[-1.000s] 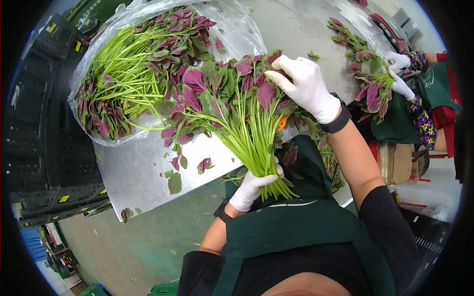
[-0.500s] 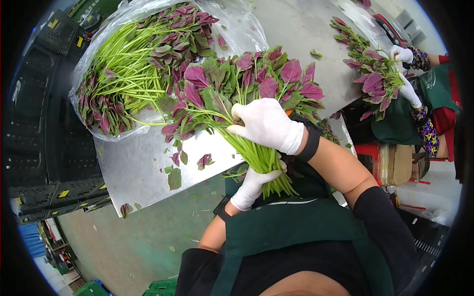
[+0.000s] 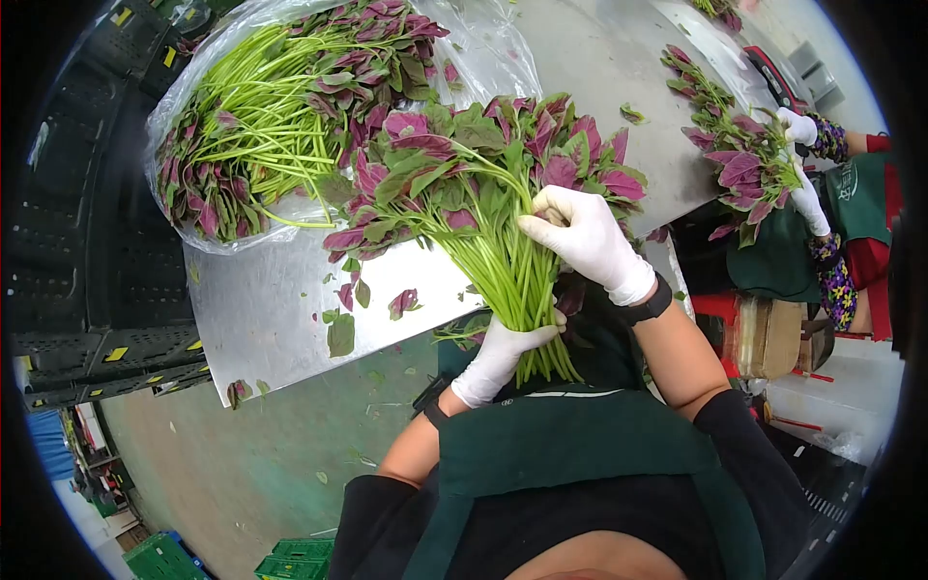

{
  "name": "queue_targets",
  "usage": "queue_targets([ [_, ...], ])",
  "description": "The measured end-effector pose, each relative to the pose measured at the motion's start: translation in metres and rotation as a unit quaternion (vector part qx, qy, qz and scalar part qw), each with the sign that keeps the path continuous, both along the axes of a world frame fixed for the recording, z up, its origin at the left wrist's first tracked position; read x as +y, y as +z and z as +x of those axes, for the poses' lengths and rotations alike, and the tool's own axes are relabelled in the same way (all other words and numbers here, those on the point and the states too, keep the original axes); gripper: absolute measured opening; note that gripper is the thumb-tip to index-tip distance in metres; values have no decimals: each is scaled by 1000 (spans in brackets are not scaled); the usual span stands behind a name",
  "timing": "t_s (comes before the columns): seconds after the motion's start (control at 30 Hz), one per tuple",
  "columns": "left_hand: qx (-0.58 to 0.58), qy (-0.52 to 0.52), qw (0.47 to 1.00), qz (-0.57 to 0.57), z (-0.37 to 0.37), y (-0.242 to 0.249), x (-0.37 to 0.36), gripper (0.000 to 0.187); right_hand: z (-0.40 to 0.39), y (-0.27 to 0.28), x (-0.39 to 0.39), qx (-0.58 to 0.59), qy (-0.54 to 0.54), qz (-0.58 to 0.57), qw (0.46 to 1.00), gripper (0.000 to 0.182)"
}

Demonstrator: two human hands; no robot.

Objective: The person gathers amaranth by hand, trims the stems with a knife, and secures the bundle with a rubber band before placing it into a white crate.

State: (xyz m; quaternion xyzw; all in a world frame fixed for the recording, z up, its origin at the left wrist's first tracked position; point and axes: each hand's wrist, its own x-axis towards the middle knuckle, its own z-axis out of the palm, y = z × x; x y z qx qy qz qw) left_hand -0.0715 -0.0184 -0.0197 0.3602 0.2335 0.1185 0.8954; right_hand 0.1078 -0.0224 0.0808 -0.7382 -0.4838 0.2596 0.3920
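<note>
A bunch of red-and-green leafy stems [image 3: 498, 275] is held upright in front of my dark green apron. My left hand [image 3: 495, 362], in a white glove, is wrapped round the lower stems, their cut ends sticking out below it. Higher up, my right hand [image 3: 583, 237], also gloved, has its fingers curled in at the right side of the bunch, pinching at a stem just under the leaves. Beyond the bunch, a large pile of the same greens [image 3: 280, 126] lies on a clear plastic bag [image 3: 179, 111] on the metal table [image 3: 251, 324].
Loose leaves [image 3: 340, 333] lie on the near table edge. Black crates [image 3: 68, 232] are stacked at the left, green crates [image 3: 295, 559] on the floor. At the right a co-worker's gloved hands [image 3: 807, 198] hold another bunch [image 3: 749, 174], near a red-and-black device [image 3: 770, 77].
My right hand has moved right and slightly up, from across the stems to the side of the bunch. The stems stand more upright and their leaves have shifted. The view has moved slightly.
</note>
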Motion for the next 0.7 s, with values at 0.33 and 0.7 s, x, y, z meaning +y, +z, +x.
queue_targets([
  [0.33,4,13,1000,8,1,0,-2,47,16,13,-43,-197,-37,137,970,19],
  [0.7,25,36,998,41,5,9,-9,45,21,27,-112,-224,40,12,974,18],
])
